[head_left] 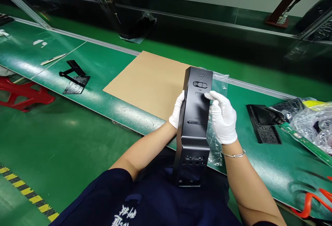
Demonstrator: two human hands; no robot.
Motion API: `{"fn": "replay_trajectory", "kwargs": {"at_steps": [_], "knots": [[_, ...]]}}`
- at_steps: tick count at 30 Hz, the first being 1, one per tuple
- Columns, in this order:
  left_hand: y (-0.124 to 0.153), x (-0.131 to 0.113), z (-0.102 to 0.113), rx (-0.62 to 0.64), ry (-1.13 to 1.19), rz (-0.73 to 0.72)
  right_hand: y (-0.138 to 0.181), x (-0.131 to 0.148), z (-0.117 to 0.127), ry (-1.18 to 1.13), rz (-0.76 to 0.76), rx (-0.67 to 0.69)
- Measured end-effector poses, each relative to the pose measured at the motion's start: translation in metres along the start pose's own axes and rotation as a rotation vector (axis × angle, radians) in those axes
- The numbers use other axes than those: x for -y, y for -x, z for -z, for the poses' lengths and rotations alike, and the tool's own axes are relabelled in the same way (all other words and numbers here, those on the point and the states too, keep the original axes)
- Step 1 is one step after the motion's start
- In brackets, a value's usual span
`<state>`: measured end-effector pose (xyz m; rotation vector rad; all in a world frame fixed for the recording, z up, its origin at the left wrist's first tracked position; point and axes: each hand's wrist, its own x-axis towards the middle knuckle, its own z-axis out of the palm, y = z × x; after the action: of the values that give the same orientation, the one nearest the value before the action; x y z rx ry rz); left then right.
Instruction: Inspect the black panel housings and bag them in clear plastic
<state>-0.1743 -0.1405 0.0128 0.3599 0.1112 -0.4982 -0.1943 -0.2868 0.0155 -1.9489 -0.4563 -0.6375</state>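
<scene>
A long black plastic housing [194, 122] stands nearly upright in front of me, its lower end against my lap. My left hand [176, 111], in a white glove, grips its left side. My right hand [223, 117], also gloved, holds the right side with the thumb on the front face. A clear plastic bag [217, 143] hangs behind the housing by my right hand. A sheet of brown cardboard [149, 82] lies on the green belt [109, 63] just beyond.
A black bracket [74, 78] lies on the belt at the left, near a pale stick [53, 59]. A black base plate [263, 124] and bagged parts [312, 122] lie at the right. A red stool [24, 94] stands on the green floor at the left.
</scene>
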Motion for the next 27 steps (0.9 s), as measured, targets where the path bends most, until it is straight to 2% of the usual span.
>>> {"fn": "replay_trajectory", "kwargs": {"at_steps": [3, 7, 9, 12, 16, 18, 20, 21, 22, 23, 25, 27], "knots": [[0.000, 0.001, -0.001, -0.012, -0.015, -0.032, -0.003, 0.003, 0.001, 0.125, 0.157, 0.041], [-0.001, 0.002, 0.004, -0.055, -0.074, -0.095, -0.012, 0.008, 0.004, 0.355, 0.478, 0.203], [-0.001, 0.003, 0.005, -0.048, -0.085, -0.082, -0.017, 0.011, 0.007, 0.405, 0.560, 0.212], [-0.001, 0.004, 0.007, 0.013, -0.062, -0.052, -0.021, 0.015, 0.010, 0.473, 0.525, 0.185], [-0.001, 0.003, 0.009, 0.066, -0.036, -0.070, -0.018, 0.016, 0.013, 0.384, 0.527, 0.271], [-0.001, -0.001, 0.008, 0.175, -0.067, 0.057, -0.015, 0.011, 0.017, 0.252, 0.375, 0.117], [0.000, -0.005, 0.007, 0.296, -0.098, 0.179, -0.014, 0.003, 0.023, 0.074, 0.118, -0.150], [0.000, -0.007, 0.007, 0.338, -0.106, 0.211, -0.012, -0.002, 0.028, -0.001, 0.009, -0.265], [0.001, -0.008, 0.007, 0.364, -0.110, 0.220, -0.010, -0.006, 0.033, -0.036, -0.067, -0.324], [0.001, -0.010, 0.007, 0.378, -0.111, 0.213, -0.005, -0.010, 0.039, -0.014, -0.097, -0.316], [0.001, -0.011, 0.008, 0.396, -0.112, 0.203, 0.012, -0.017, 0.054, 0.236, -0.059, -0.146], [0.000, -0.012, 0.008, 0.424, -0.111, 0.194, 0.042, -0.020, 0.074, 0.617, 0.119, 0.040]]}}
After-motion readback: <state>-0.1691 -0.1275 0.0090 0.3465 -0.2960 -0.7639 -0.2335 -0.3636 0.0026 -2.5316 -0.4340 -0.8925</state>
